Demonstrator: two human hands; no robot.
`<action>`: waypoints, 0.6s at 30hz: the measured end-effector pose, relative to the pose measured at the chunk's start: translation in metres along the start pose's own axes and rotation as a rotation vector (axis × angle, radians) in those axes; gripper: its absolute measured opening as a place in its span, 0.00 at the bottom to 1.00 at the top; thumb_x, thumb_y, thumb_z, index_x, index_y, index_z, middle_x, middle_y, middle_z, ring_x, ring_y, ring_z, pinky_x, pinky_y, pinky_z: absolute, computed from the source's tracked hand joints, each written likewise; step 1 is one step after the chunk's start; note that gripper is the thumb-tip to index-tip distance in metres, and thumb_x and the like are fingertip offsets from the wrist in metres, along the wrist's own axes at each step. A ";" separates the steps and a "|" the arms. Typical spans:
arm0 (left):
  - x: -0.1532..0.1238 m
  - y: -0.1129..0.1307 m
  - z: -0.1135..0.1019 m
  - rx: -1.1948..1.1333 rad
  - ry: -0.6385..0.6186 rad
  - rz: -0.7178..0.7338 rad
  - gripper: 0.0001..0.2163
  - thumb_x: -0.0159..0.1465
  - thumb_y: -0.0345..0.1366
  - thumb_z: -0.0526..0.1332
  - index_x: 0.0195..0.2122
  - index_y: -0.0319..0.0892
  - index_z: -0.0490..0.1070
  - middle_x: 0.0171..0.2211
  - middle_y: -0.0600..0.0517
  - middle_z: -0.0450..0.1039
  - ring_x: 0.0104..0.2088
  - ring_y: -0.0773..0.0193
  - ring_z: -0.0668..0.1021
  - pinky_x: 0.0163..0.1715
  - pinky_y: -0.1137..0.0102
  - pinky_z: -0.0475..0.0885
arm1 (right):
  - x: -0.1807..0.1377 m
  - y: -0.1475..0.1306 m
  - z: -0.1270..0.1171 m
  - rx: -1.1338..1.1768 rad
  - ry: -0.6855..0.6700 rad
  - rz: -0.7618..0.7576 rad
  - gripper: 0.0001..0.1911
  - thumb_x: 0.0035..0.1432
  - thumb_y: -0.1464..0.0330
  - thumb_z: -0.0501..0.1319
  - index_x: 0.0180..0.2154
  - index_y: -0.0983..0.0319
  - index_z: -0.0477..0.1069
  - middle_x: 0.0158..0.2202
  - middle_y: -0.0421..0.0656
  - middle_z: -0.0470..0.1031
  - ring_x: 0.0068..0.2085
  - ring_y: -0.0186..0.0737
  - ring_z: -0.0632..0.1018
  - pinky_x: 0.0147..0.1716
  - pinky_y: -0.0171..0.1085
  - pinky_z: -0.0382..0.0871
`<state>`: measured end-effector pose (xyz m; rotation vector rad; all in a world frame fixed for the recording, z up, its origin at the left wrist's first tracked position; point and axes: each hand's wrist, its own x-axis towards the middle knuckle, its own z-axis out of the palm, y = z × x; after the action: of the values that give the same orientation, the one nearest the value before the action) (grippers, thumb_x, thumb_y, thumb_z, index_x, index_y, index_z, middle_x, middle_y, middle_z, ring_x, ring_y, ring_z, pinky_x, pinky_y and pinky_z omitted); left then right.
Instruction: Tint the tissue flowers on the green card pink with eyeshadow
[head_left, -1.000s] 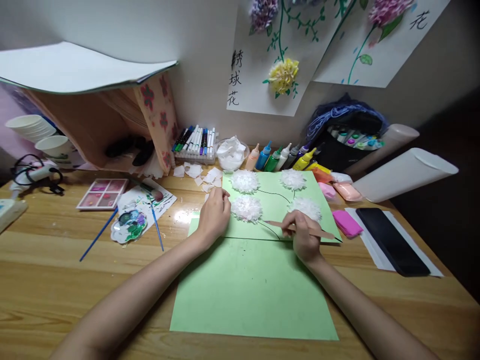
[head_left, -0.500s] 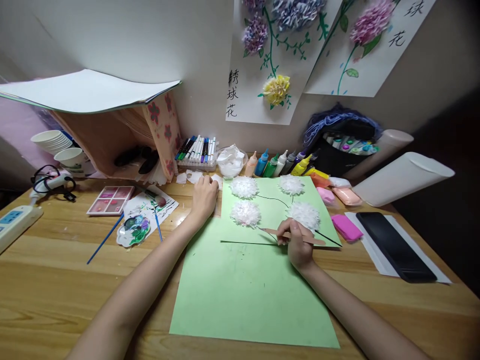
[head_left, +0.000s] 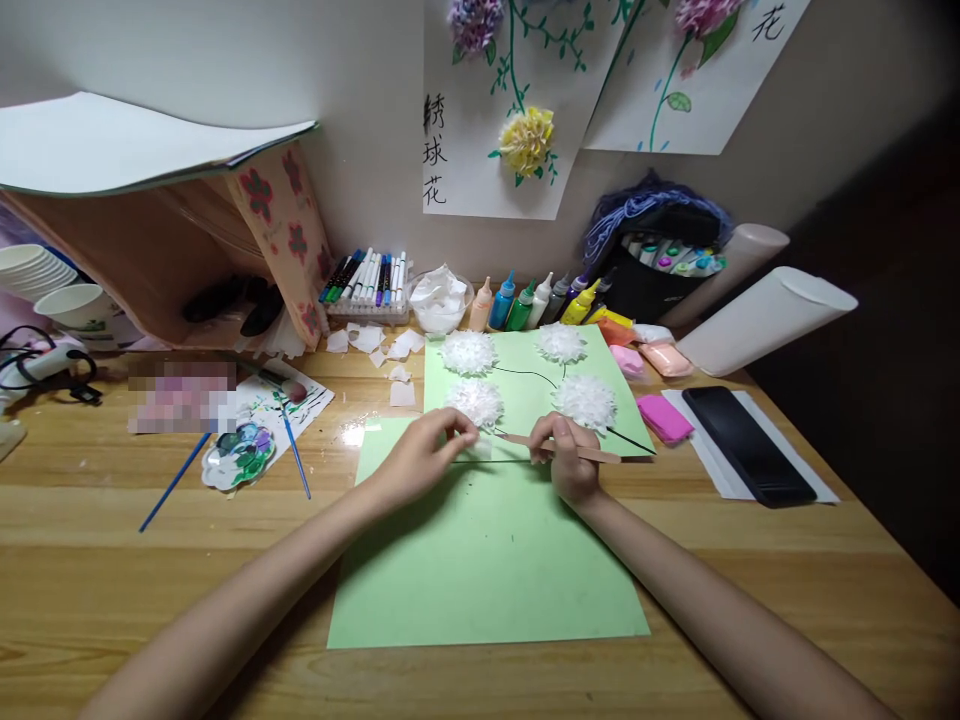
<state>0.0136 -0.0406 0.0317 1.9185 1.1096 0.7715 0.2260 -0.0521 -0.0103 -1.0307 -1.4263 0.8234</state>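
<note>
The wooden stick [head_left: 517, 439] lies across the fingers of the right hand [head_left: 570, 468], which is closed on it like a pen. Its thin tip points left toward the left hand and its far end juts out to the right. The left hand [head_left: 420, 462] rests just beside that tip with its fingertips [head_left: 466, 436] pinched together; whether a scrap sits between them cannot be told. Both hands meet at the lower edge of a white tissue flower [head_left: 474, 400], one of four stuck on a small green sheet [head_left: 525, 395] with thin black stems drawn between them. That sheet overlaps a larger green sheet [head_left: 487, 550] lying on the wooden table [head_left: 112, 560]. Behind the flowers stand a bowl of tissue [head_left: 439, 300], loose white squares [head_left: 379, 340], a row of paint bottles [head_left: 525, 305] and a tray of markers [head_left: 364, 280]. To the left lie a paint palette [head_left: 240, 455] and a blue brush [head_left: 294, 452]; to the right, a pink clay lump [head_left: 664, 418] and a black phone [head_left: 746, 445]. On the wall, a poster [head_left: 480, 190] bears the characters 绣球花, and a second poster [head_left: 720, 110] shows 花.
</note>
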 end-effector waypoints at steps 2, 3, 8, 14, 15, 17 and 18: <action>-0.005 0.002 0.009 0.125 -0.045 0.027 0.04 0.64 0.33 0.56 0.33 0.43 0.69 0.32 0.53 0.72 0.35 0.64 0.72 0.36 0.69 0.65 | 0.001 -0.003 0.000 -0.057 -0.056 -0.022 0.23 0.66 0.60 0.47 0.23 0.60 0.68 0.16 0.38 0.66 0.18 0.32 0.67 0.19 0.34 0.61; -0.006 0.001 0.013 0.202 -0.029 0.036 0.04 0.64 0.32 0.57 0.33 0.43 0.69 0.32 0.53 0.71 0.36 0.63 0.72 0.37 0.68 0.65 | 0.001 -0.005 0.001 -0.095 -0.089 -0.031 0.22 0.66 0.60 0.47 0.23 0.60 0.67 0.16 0.38 0.66 0.18 0.33 0.67 0.20 0.34 0.61; 0.000 -0.008 0.018 0.461 0.095 0.047 0.04 0.65 0.33 0.56 0.35 0.43 0.69 0.34 0.51 0.71 0.37 0.60 0.71 0.36 0.66 0.64 | 0.003 -0.013 0.004 -0.245 -0.217 -0.149 0.20 0.66 0.64 0.46 0.25 0.60 0.67 0.19 0.38 0.67 0.21 0.33 0.70 0.23 0.34 0.63; 0.006 -0.009 0.016 0.587 0.177 0.068 0.05 0.65 0.33 0.55 0.35 0.42 0.69 0.34 0.51 0.71 0.36 0.60 0.70 0.36 0.66 0.63 | 0.010 -0.017 0.008 -0.389 -0.297 -0.487 0.14 0.64 0.72 0.48 0.28 0.60 0.66 0.20 0.40 0.68 0.23 0.35 0.70 0.24 0.34 0.63; 0.007 -0.009 0.016 0.597 0.184 0.071 0.05 0.65 0.34 0.55 0.35 0.42 0.69 0.34 0.51 0.71 0.36 0.60 0.70 0.36 0.66 0.63 | 0.012 -0.017 0.008 -0.413 -0.320 -0.537 0.13 0.63 0.72 0.49 0.28 0.60 0.66 0.20 0.40 0.68 0.23 0.35 0.69 0.24 0.34 0.63; 0.009 -0.009 0.017 0.615 0.190 0.081 0.05 0.66 0.34 0.55 0.35 0.42 0.70 0.34 0.50 0.71 0.36 0.60 0.70 0.35 0.66 0.63 | 0.016 -0.016 0.009 -0.455 -0.357 -0.593 0.12 0.63 0.73 0.49 0.28 0.60 0.65 0.20 0.40 0.68 0.23 0.35 0.68 0.23 0.35 0.62; 0.009 -0.010 0.017 0.624 0.191 0.089 0.06 0.66 0.34 0.54 0.36 0.42 0.70 0.34 0.50 0.71 0.36 0.60 0.70 0.35 0.66 0.63 | 0.017 -0.015 0.009 -0.470 -0.370 -0.601 0.12 0.63 0.73 0.49 0.28 0.60 0.65 0.20 0.40 0.68 0.23 0.35 0.68 0.23 0.35 0.61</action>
<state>0.0270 -0.0345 0.0160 2.4583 1.5215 0.7201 0.2154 -0.0414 0.0086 -0.7264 -2.1714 0.2393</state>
